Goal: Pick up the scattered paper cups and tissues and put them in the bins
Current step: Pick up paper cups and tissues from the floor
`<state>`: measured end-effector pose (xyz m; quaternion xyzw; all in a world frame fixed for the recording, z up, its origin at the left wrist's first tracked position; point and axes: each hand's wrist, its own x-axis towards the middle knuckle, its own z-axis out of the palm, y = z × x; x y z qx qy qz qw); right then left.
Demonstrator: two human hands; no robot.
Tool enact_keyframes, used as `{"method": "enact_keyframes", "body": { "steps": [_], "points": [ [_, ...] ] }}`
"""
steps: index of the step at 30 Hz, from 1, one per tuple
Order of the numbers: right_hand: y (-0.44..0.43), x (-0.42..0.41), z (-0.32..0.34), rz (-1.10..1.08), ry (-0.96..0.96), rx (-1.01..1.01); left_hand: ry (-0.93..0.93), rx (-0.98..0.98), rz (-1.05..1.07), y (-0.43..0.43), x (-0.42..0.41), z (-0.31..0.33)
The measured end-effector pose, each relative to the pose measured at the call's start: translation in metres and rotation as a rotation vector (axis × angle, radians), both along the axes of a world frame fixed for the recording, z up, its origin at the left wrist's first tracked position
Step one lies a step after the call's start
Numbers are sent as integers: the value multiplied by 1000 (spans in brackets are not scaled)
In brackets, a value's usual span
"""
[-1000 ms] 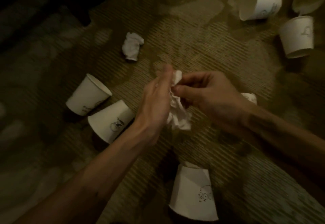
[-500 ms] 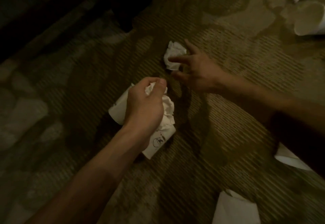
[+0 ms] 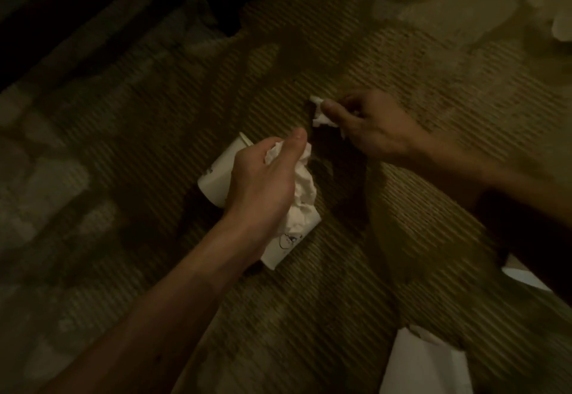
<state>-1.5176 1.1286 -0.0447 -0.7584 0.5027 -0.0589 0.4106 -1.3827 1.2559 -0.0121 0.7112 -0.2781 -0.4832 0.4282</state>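
Note:
My left hand grips a crumpled white tissue that hangs below the thumb, over the patterned carpet. Under that hand lie two white paper cups on their sides: one to its left, another with a small printed logo below it. My right hand grips a second crumpled tissue at carpet level, a little beyond and right of the left hand. No bin is in view.
Another white paper cup lies at the bottom right, and a white cup edge shows below my right forearm. Blurred white litter sits at the top right. Dark furniture fills the top left.
My right hand has reached the second tissue on the carpet and closed its fingers round it. My left hand keeps hold of the first tissue. The view has shifted left.

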Motion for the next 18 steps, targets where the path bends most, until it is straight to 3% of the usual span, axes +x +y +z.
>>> {"method": "enact_keyframes", "body": {
  "steps": [3,7,18],
  "points": [
    [34,-25,14,-196,-211,284,-3,35,10,3,-11,1],
    [84,-53,32,-278,-545,569,-68,75,-14,12,-23,6],
    [161,-112,67,-353,-692,834,-8,-116,-489,67,-72,25]
  ]
}}
